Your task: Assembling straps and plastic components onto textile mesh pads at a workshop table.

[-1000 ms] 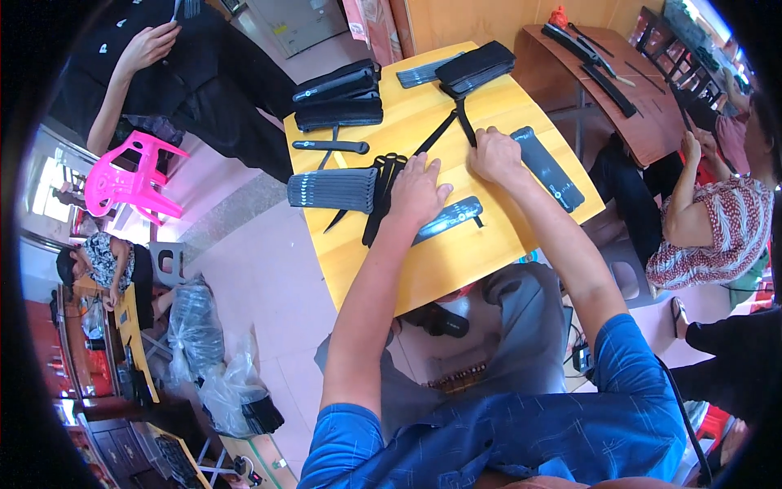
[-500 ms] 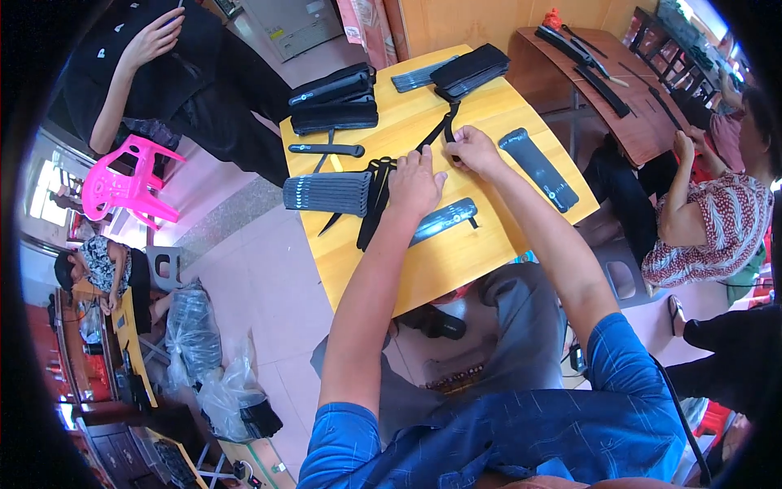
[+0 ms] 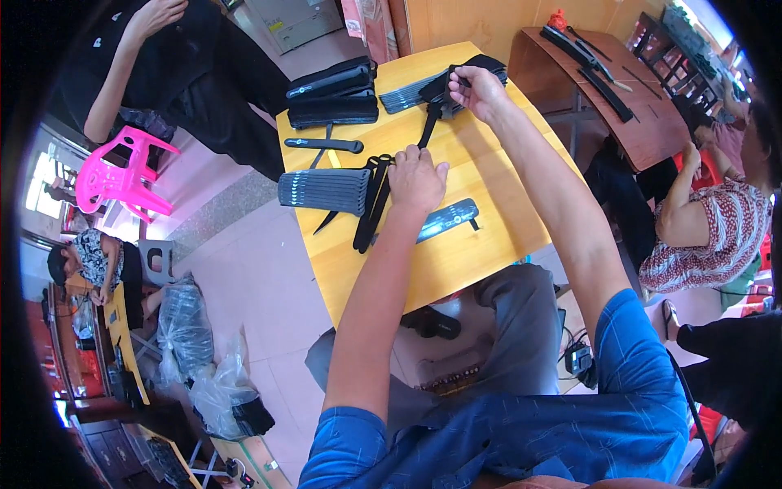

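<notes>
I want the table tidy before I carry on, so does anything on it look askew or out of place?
Mostly orderly: the grey stack and the black stacks sit squared up. One flat black piece lies alone and slanted beside your left hand, and loose black straps fan out under it. Your right hand pinches another strap. Nothing looks spilled or damaged.

Two wooden tables (image 3: 489, 253) – one yellow, one brown – one pink plastic chair (image 3: 122, 171), and two stacks of black strap pieces (image 3: 324, 189).

The right hand (image 3: 479, 90) is extending away from the left hand (image 3: 417, 179) toward the table's far edge, its fingers (image 3: 458, 80) gripping a black strap (image 3: 429, 122) and drawing it out straight.
</notes>
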